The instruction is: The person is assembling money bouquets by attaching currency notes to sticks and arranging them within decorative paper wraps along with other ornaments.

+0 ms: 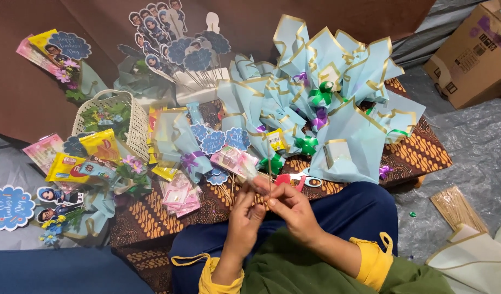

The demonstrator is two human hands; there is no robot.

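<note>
From the head camera we see our left hand (246, 215) and right hand (290, 206) meeting over our lap, fingers pinched together on a thin wooden skewer (269, 163) that stands nearly upright between them. A small pink packet in clear wrap (235, 161) lies just above the left fingertips, touching them. Red-handled scissors (294, 178) rest just beyond our hands on the brown batik cloth (419, 152). Behind them pale blue gold-edged paper bouquets (326, 81) crowd together. A white woven basket (125, 117) sits to the left, a cardboard box (473, 54) far right
</note>
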